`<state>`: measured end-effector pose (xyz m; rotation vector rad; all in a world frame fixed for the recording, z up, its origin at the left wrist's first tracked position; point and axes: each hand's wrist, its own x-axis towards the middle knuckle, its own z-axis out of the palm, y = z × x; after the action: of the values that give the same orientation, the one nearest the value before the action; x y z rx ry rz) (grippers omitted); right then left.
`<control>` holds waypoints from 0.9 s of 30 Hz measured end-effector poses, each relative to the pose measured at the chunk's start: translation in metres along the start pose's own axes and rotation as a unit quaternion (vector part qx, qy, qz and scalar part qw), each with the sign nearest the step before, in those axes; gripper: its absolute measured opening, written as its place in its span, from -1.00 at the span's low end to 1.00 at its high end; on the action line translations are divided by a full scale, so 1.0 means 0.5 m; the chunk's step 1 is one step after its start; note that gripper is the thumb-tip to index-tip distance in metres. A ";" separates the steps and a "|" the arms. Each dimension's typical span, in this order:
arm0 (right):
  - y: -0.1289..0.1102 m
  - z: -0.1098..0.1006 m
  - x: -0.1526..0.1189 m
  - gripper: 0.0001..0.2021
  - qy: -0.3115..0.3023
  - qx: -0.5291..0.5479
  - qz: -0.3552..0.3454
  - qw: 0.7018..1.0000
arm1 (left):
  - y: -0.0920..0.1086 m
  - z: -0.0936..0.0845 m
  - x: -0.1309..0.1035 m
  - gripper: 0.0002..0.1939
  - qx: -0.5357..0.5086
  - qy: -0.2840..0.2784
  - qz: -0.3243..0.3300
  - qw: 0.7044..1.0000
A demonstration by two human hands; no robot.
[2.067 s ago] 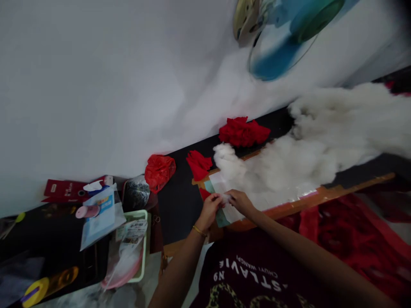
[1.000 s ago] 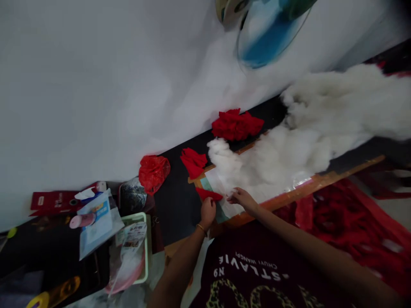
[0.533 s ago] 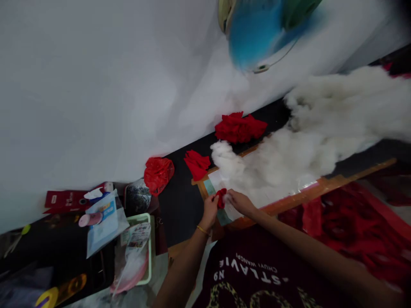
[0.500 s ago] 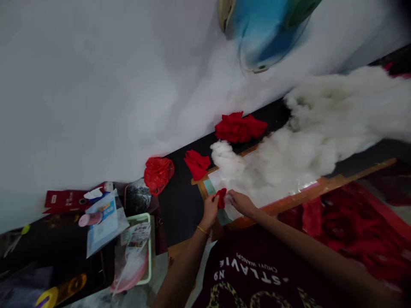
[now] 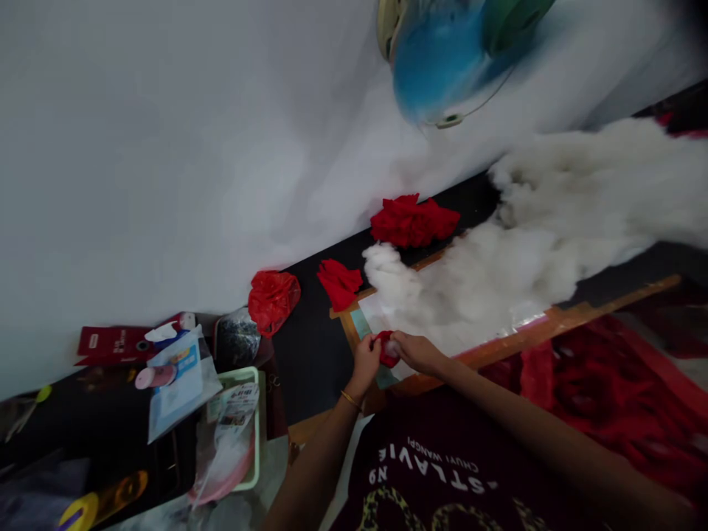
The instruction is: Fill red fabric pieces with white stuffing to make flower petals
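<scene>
A small red cloth piece (image 5: 389, 358) is held at the table's near edge, with a bit of white stuffing at its opening. My left hand (image 5: 366, 361) pinches its left side. My right hand (image 5: 414, 352) is closed at its right side, fingers on the cloth and the white tuft. Just beyond both hands lies a large heap of white stuffing (image 5: 487, 273), stretching off to the right. Red cloth pieces (image 5: 339, 283) lie left of the heap, and a bigger red cloth pile (image 5: 414, 221) sits behind it near the wall.
A red plastic bag (image 5: 272, 301) stands on the black table to the left. Farther left are a green basket (image 5: 257, 428), a pink-capped bottle (image 5: 155, 377) and a red box (image 5: 113, 344). A blurred blue fan (image 5: 436, 59) hangs at the top. Red bags (image 5: 602, 391) lie at lower right.
My right hand has come left to the red cloth and now touches it. The cloth looks wider, with white stuffing showing in it. The fan blur has shifted.
</scene>
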<state>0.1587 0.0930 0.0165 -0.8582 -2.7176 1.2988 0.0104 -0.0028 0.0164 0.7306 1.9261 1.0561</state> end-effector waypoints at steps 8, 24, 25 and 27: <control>-0.008 -0.027 -0.048 -0.82 -0.052 0.007 -0.004 0.999 | 0.021 -0.017 -0.001 -0.81 0.082 0.060 0.037 0.994; -0.028 -0.019 -0.022 -0.73 -0.003 -0.081 0.069 0.994 | 0.069 0.016 -0.021 -0.84 0.125 0.028 0.121 0.984; -0.030 -0.017 -0.018 -0.72 -0.001 -0.092 0.095 0.991 | 0.070 0.019 -0.023 -0.84 0.140 0.020 0.131 0.981; -0.032 -0.012 -0.008 -0.74 0.001 -0.115 0.116 0.987 | 0.074 0.029 -0.030 -0.83 0.176 0.004 0.152 0.973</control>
<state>0.1559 0.0873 0.0326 -1.2280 -2.8762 1.0225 0.0343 0.0095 0.0492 1.2539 2.0768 0.8997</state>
